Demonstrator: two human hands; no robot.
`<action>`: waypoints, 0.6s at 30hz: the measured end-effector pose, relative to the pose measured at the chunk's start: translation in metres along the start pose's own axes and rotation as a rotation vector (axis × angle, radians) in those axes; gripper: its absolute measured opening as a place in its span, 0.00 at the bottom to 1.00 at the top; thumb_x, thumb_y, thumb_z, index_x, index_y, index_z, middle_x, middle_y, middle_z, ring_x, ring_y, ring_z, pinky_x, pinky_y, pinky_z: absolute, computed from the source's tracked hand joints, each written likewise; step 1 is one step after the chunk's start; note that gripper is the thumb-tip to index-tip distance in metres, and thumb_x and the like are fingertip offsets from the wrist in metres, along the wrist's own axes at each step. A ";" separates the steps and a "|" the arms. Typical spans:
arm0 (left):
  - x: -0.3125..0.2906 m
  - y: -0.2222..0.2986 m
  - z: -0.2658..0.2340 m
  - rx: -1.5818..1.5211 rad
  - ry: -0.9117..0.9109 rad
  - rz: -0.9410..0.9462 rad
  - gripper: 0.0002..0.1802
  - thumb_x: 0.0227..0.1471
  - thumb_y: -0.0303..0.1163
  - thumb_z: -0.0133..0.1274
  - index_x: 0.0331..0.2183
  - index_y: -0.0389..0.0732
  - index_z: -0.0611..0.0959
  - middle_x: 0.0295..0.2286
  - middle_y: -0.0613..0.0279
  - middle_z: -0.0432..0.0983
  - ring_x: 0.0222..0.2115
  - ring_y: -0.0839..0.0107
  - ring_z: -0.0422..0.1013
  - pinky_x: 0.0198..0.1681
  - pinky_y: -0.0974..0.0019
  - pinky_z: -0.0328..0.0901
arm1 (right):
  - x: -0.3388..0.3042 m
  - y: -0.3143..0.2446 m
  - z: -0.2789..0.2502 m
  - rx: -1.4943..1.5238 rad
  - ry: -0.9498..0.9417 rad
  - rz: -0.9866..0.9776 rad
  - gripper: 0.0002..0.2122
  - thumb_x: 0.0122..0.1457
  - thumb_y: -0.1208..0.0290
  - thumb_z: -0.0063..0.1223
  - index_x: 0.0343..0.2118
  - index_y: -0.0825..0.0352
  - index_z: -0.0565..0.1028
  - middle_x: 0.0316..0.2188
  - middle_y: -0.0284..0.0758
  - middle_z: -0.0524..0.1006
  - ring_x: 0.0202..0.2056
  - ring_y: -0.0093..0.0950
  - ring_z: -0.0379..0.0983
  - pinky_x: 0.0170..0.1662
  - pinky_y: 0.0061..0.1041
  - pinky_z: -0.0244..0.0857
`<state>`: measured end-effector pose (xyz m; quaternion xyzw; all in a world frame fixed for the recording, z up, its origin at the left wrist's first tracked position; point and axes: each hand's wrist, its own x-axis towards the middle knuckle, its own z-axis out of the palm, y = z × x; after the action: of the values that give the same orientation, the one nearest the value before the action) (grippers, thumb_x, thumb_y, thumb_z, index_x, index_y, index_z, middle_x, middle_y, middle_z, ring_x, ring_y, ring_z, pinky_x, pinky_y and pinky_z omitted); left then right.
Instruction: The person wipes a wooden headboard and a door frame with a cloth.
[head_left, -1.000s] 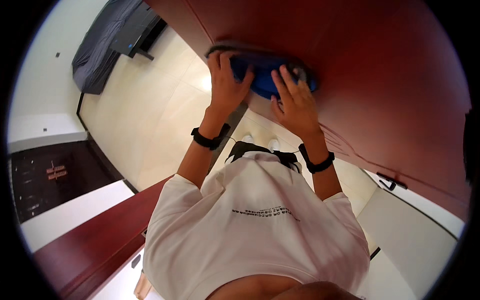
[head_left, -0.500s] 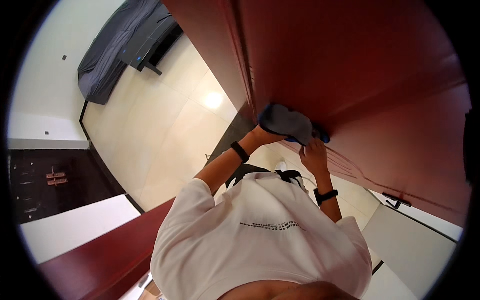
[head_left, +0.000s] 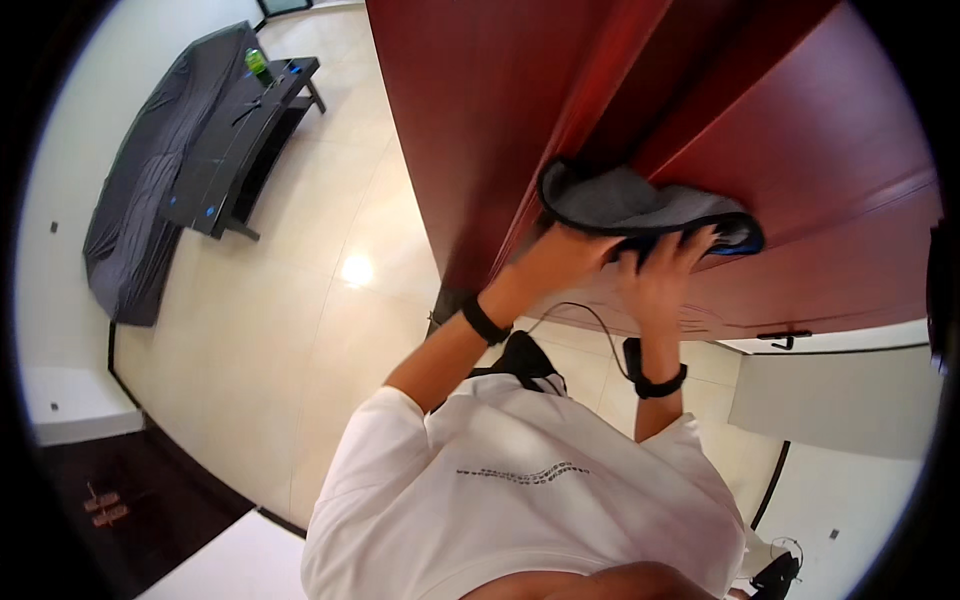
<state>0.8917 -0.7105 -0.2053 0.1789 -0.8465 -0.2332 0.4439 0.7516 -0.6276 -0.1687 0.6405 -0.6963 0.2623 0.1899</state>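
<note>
glare on floor (head_left: 357, 269) — blurred hands (head_left: 655, 285)

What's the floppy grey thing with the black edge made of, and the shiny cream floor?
The floppy, grey, black-edged thing looks like soft, matte fabric of unclear kind: it bends in waves. The flat, cream floor seems to be polished tile, ceramic or stone: thin joint lines and a bright reflection show.

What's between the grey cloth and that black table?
In the head view, from the grey cloth to the black table come red wooden furniture, then pale floor tiles.
</note>
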 end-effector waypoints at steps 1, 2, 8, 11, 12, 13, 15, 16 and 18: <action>-0.017 -0.006 0.003 0.003 0.050 0.028 0.26 0.46 0.21 0.56 0.50 0.43 0.77 0.47 0.45 0.71 0.47 0.45 0.69 0.53 0.51 0.63 | -0.004 -0.012 0.016 -0.074 -0.024 -0.016 0.27 0.51 0.63 0.50 0.48 0.81 0.65 0.57 0.74 0.48 0.58 0.75 0.42 0.58 0.70 0.39; -0.023 -0.004 -0.001 -0.021 0.042 0.047 0.26 0.46 0.21 0.56 0.50 0.43 0.77 0.47 0.45 0.71 0.47 0.45 0.69 0.53 0.51 0.63 | -0.004 -0.022 0.025 -0.100 -0.018 0.002 0.27 0.51 0.63 0.50 0.48 0.81 0.65 0.57 0.74 0.48 0.58 0.75 0.42 0.58 0.70 0.39; -0.018 -0.034 -0.085 -0.111 -0.044 -0.169 0.28 0.46 0.20 0.54 0.52 0.45 0.75 0.49 0.46 0.66 0.49 0.44 0.64 0.54 0.47 0.59 | 0.029 -0.087 0.084 -0.103 -0.044 0.163 0.35 0.55 0.59 0.48 0.57 0.85 0.54 0.56 0.75 0.46 0.59 0.71 0.39 0.61 0.64 0.34; 0.000 -0.041 -0.142 -0.038 -0.026 0.025 0.26 0.47 0.20 0.52 0.51 0.45 0.76 0.47 0.50 0.69 0.48 0.48 0.66 0.52 0.48 0.59 | 0.056 -0.126 0.080 -0.036 0.116 0.234 0.38 0.55 0.61 0.49 0.61 0.83 0.48 0.60 0.70 0.44 0.62 0.65 0.37 0.63 0.60 0.33; 0.007 -0.042 -0.154 -0.022 -0.031 0.022 0.26 0.47 0.20 0.52 0.51 0.45 0.76 0.47 0.50 0.69 0.48 0.48 0.66 0.52 0.48 0.59 | 0.070 -0.133 0.069 -0.020 0.119 0.235 0.38 0.55 0.61 0.49 0.61 0.83 0.48 0.60 0.70 0.44 0.62 0.65 0.37 0.63 0.60 0.33; 0.008 -0.048 -0.166 0.097 -0.064 0.005 0.25 0.49 0.24 0.51 0.51 0.46 0.76 0.45 0.54 0.71 0.46 0.52 0.67 0.52 0.49 0.59 | 0.090 -0.149 0.052 0.051 0.195 0.174 0.39 0.55 0.61 0.49 0.62 0.82 0.47 0.62 0.67 0.43 0.64 0.62 0.37 0.63 0.58 0.34; 0.002 -0.064 -0.192 0.240 -0.012 -0.035 0.21 0.50 0.27 0.50 0.49 0.47 0.77 0.39 0.61 0.74 0.43 0.57 0.69 0.51 0.53 0.58 | 0.116 -0.176 0.063 0.375 0.427 0.046 0.39 0.54 0.63 0.51 0.64 0.78 0.47 0.65 0.56 0.46 0.64 0.55 0.44 0.64 0.54 0.38; -0.003 -0.078 -0.215 0.287 0.023 -0.085 0.20 0.48 0.26 0.51 0.46 0.47 0.77 0.38 0.61 0.74 0.42 0.57 0.69 0.50 0.54 0.59 | 0.123 -0.192 0.078 0.385 0.441 0.061 0.39 0.54 0.63 0.51 0.64 0.78 0.47 0.65 0.56 0.46 0.64 0.55 0.44 0.64 0.54 0.38; -0.019 -0.127 -0.279 0.375 -0.113 -0.023 0.20 0.46 0.25 0.53 0.44 0.47 0.78 0.38 0.59 0.73 0.42 0.56 0.69 0.49 0.56 0.60 | 0.145 -0.242 0.119 -0.035 0.417 0.065 0.36 0.54 0.62 0.51 0.62 0.78 0.53 0.64 0.55 0.50 0.62 0.56 0.50 0.62 0.54 0.44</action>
<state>1.1473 -0.8717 -0.1496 0.2546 -0.8966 -0.0860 0.3519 0.9848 -0.8256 -0.1463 0.5463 -0.6668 0.3828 0.3323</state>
